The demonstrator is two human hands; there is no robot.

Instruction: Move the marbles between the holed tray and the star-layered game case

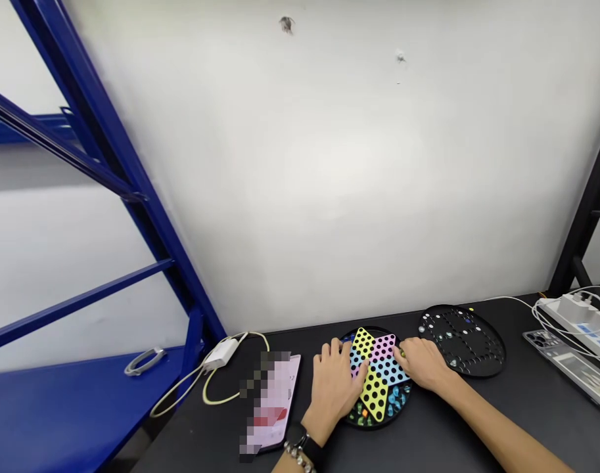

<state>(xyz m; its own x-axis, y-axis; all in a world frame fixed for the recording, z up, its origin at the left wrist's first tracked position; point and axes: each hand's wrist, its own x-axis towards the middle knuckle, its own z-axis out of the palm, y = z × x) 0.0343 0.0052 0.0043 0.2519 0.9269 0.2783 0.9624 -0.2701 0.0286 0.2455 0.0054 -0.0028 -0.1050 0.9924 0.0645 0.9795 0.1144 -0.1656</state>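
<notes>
My left hand (334,387), with a dark wristwatch and a beaded bracelet, rests on the left side of a star-shaped Chinese checkers board (376,374), its fingers apart. The board has yellow, pink and blue points with black holes. My right hand (422,364) lies at the board's right edge, with a small yellow-green marble (402,353) showing at its fingertips. Coloured glass marbles (391,401) sit in a round black base under the star. To the right lies a black round perforated board (462,340) holding several marbles.
A smartphone (275,401) with a pixelated screen lies left of my hands, beside a white charger (221,353) and pale yellow cable (206,394). At right are a white power strip (570,315) and a flat device (570,368). A blue metal frame (83,197) stands at left.
</notes>
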